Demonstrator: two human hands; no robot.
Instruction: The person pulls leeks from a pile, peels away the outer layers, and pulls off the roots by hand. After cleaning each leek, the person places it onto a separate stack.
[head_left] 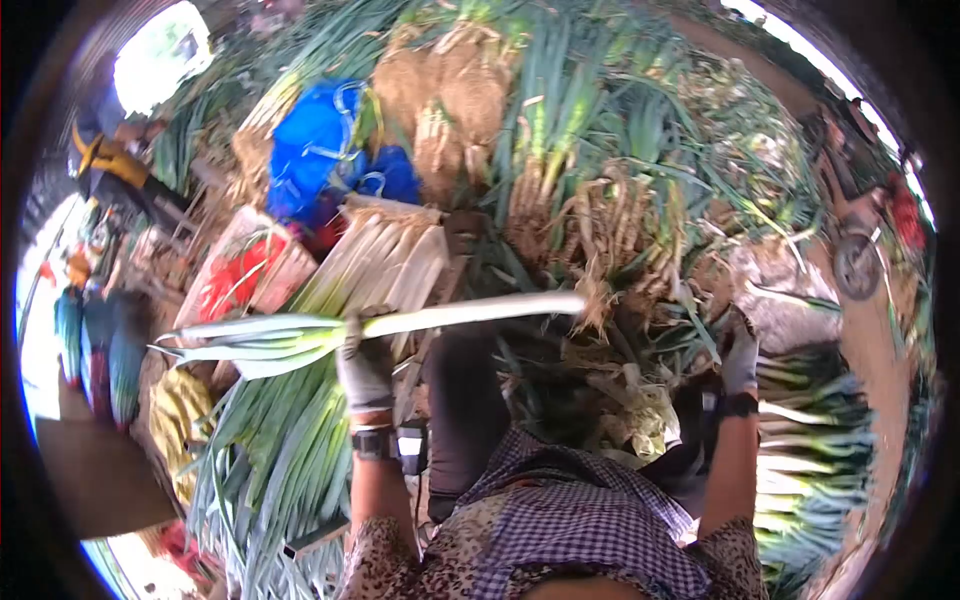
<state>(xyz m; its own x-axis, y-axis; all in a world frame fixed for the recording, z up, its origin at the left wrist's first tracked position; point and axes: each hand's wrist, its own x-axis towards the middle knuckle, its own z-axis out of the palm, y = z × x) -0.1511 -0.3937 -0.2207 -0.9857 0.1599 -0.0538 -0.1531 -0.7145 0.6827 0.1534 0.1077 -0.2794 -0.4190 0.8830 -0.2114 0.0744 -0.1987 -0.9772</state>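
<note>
One long leek (470,312) lies level across the view, its white stalk to the right and its green leaves to the left. My left hand (364,372), in a pale glove, is closed round it where the leaves begin. Below and beyond that hand, trimmed leeks (375,250) rest in a wooden crate (425,270), their green tops (285,440) hanging toward me. My right hand (739,355), also gloved, is raised at the right, beside a pale sack (785,290). Its fingers are too blurred to tell whether they hold anything.
Untrimmed leeks with roots (540,190) are heaped ahead. Blue bags (315,150) and a red bag (235,280) lie at the upper left. Rows of leeks (810,450) lie at the right, near a wheel (856,266). Another person's yellow glove (110,160) shows at far left.
</note>
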